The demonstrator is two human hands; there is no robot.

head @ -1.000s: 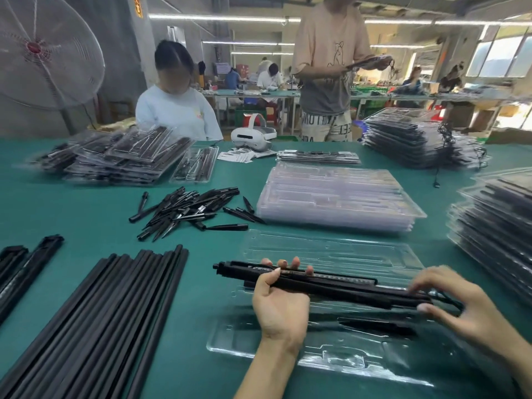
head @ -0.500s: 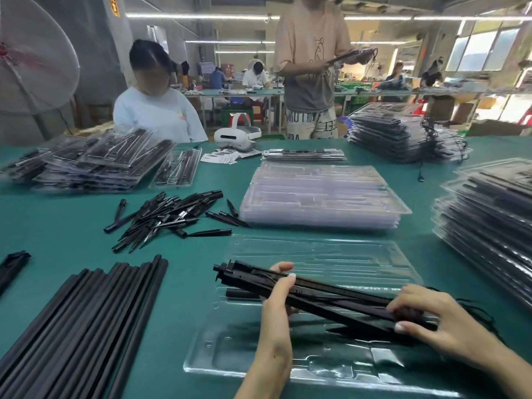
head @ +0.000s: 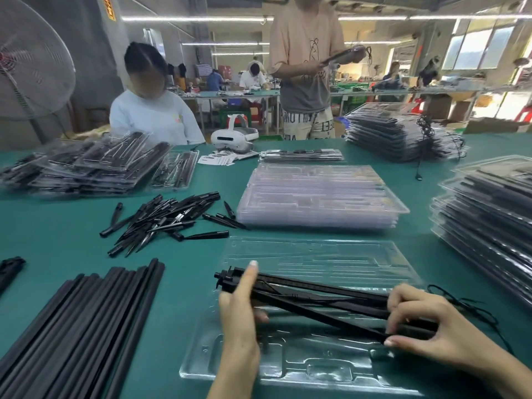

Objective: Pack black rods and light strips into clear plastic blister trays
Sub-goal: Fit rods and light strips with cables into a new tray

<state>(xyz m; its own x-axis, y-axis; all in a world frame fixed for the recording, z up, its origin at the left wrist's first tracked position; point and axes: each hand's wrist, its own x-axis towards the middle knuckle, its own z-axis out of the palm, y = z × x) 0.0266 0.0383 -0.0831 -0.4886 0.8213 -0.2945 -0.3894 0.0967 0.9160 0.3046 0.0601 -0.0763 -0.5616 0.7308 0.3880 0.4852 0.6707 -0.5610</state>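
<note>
An open clear blister tray [head: 313, 256] lies in front of me on the green table. Over its near half I hold a bundle of black light strips [head: 319, 302] with a thin cable trailing right. My left hand [head: 240, 315] grips the bundle's left end, forefinger raised straight. My right hand [head: 426, 332] pinches the right end between thumb and curled fingers. The strips fan apart toward the right. Loose long black rods [head: 77, 321] lie at the near left.
A stack of empty clear trays [head: 319, 194] sits behind the open one. Small black spikes [head: 164, 220] are scattered mid-left. Filled tray stacks stand at the right [head: 489, 223], far right [head: 397, 136] and far left [head: 86, 165]. Two people are across the table, beside a white headset [head: 233, 138].
The strip bundle has tilted and dropped lower over the tray, its strips spreading apart. My left hand's forefinger has lifted; my right hand has slid in along the right end.
</note>
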